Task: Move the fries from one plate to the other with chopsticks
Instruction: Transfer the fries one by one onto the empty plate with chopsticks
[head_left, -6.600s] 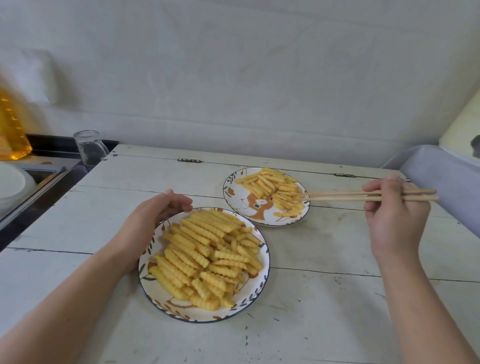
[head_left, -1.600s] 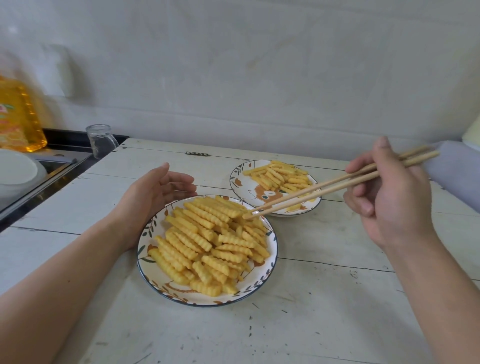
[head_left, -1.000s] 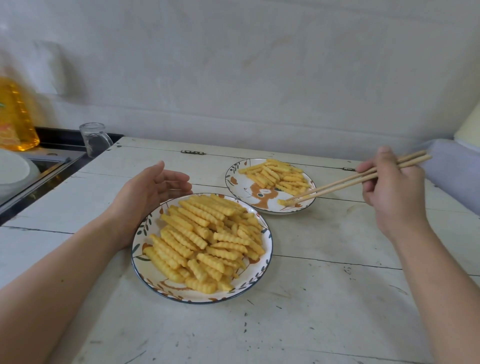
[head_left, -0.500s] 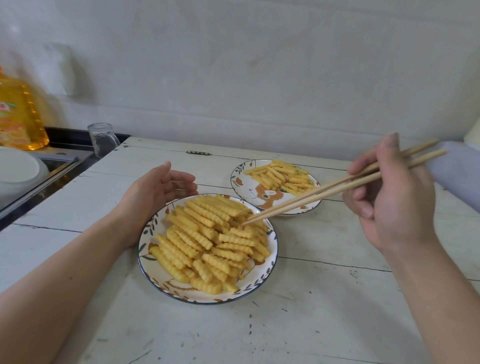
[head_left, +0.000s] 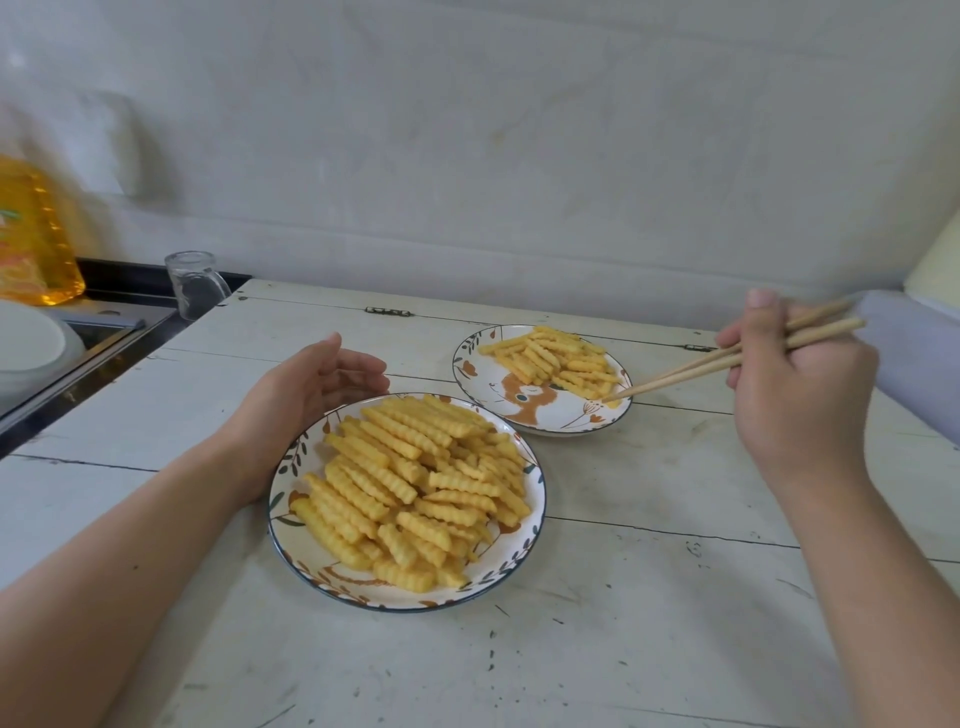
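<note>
Chopsticks (head_left: 727, 358) sit pinched in my right hand (head_left: 800, 395), tips low over the near rim of the far plate (head_left: 540, 421), seemingly setting down a fry. My left hand (head_left: 306, 395) rests open against the near plate (head_left: 291, 540) to steady it. Most fries (head_left: 410, 483) lie heaped there, well left of the tips.

Light: soft, even, fairly bright daylight tone; no glare.
Shadows: faint, under the near plate (head_left: 537, 519) left of the grip.
Blur: oil bottle (head_left: 31, 234) at far left smeared.
Distortion: wide-angle bending at edges.
</note>
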